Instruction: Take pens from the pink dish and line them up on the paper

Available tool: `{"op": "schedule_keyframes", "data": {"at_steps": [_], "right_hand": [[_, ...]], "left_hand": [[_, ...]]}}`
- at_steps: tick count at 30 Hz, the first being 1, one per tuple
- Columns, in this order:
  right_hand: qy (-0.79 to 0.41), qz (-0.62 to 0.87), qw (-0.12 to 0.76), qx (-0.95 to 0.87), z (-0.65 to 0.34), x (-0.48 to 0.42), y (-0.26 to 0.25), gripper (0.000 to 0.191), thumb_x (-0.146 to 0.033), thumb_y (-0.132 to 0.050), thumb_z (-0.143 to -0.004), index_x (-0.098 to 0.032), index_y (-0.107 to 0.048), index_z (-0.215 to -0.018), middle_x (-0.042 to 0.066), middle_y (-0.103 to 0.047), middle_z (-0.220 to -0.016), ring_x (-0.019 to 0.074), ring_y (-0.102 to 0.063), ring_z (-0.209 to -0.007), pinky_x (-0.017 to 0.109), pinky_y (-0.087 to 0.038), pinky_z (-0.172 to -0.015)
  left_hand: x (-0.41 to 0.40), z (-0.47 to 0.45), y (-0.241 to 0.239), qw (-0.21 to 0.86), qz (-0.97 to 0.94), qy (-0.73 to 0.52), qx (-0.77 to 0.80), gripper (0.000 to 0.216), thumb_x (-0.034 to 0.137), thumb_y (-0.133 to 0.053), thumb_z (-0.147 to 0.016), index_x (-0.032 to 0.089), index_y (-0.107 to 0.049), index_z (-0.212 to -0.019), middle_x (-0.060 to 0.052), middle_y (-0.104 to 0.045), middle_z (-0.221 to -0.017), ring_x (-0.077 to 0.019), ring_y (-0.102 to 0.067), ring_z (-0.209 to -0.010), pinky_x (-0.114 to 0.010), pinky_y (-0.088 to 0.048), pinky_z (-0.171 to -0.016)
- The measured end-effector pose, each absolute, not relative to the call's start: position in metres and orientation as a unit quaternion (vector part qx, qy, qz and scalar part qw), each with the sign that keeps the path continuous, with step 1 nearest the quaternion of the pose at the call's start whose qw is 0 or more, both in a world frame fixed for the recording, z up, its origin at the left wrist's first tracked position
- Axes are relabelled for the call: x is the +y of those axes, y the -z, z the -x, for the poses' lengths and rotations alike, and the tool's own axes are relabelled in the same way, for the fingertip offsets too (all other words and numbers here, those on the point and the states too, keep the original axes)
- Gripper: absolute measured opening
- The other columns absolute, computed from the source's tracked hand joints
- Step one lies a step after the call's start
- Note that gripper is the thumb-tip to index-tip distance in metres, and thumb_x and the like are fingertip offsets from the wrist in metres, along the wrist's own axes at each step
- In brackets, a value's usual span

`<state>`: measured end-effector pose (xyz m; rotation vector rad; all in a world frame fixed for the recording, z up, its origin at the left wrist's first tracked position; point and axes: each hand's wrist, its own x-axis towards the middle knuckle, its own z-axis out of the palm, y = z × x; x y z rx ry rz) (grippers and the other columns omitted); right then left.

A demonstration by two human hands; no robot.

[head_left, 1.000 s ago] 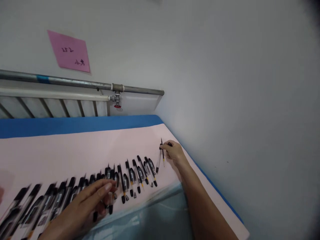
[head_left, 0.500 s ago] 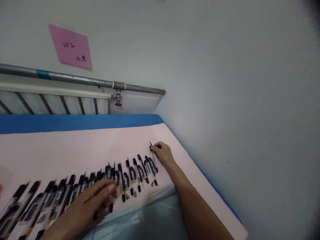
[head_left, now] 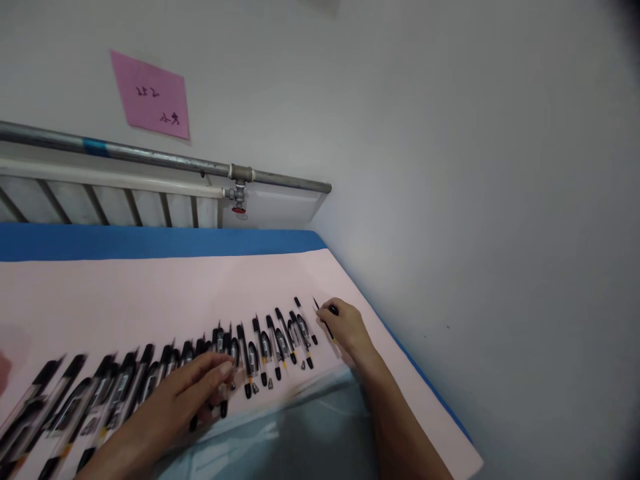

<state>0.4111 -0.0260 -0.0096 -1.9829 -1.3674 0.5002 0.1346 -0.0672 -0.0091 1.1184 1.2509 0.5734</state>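
Note:
A long row of black-capped pens (head_left: 270,340) lies side by side across a pink sheet (head_left: 150,293). My right hand (head_left: 345,327) is at the right end of the row, fingers pinched on a thin black pen part (head_left: 323,317) just beside the last pen. My left hand (head_left: 185,393) lies on the pens near the middle of the row, fingers curled over them and pressed together. The pens at the far left are blurred.
The pink sheet covers a blue table top (head_left: 150,241) set against a white wall. A metal pipe (head_left: 165,160) with a red valve (head_left: 239,209) and a radiator run along the back. A pink note (head_left: 150,95) is stuck on the wall. A pale blue sheet (head_left: 300,433) lies along the near edge.
My right hand set a pen down at the right end of the row, then drew back a little to the right, still pinching a thin black part. My left hand barely moved.

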Motion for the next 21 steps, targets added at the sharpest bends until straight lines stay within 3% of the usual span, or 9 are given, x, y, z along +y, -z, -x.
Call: {"op": "schedule_keyframes", "data": {"at_steps": [5, 13, 21], "right_hand": [[-0.178, 0.771, 0.308, -0.528, -0.411, -0.020, 0.021, 0.012, -0.022, -0.051, -0.065, -0.017, -0.061, -0.063, 0.000, -0.060, -0.060, 0.0140, -0.054, -0.062, 0.023, -0.037, -0.057], [-0.171, 0.766, 0.283, -0.551, -0.407, -0.007, 0.037, 0.012, -0.023, -0.052, -0.068, -0.018, -0.063, -0.066, 0.001, -0.063, -0.067, 0.0135, -0.055, -0.066, 0.022, -0.039, -0.061], [-0.170, 0.764, 0.265, -0.563, -0.416, -0.007, 0.040, 0.014, -0.024, -0.051, -0.068, -0.018, -0.065, -0.069, 0.002, -0.065, -0.068, 0.0140, -0.056, -0.067, 0.022, -0.039, -0.062]], "left_hand": [[-0.068, -0.135, 0.016, 0.642, -0.480, -0.263, 0.536, 0.048, 0.060, -0.050, -0.068, 0.020, -0.060, -0.094, -0.002, -0.057, -0.069, -0.0129, -0.048, -0.057, -0.022, -0.036, -0.048], [-0.066, -0.133, 0.018, 0.598, -0.546, -0.251, 0.531, 0.043, 0.058, -0.047, -0.073, 0.020, -0.062, -0.088, 0.002, -0.049, -0.053, -0.0123, -0.045, -0.048, -0.023, -0.034, -0.046], [-0.067, -0.134, 0.018, 0.585, -0.553, -0.254, 0.536, 0.040, 0.055, -0.048, -0.072, 0.020, -0.064, -0.085, 0.001, -0.051, -0.056, -0.0127, -0.045, -0.051, -0.023, -0.035, -0.047]]}}
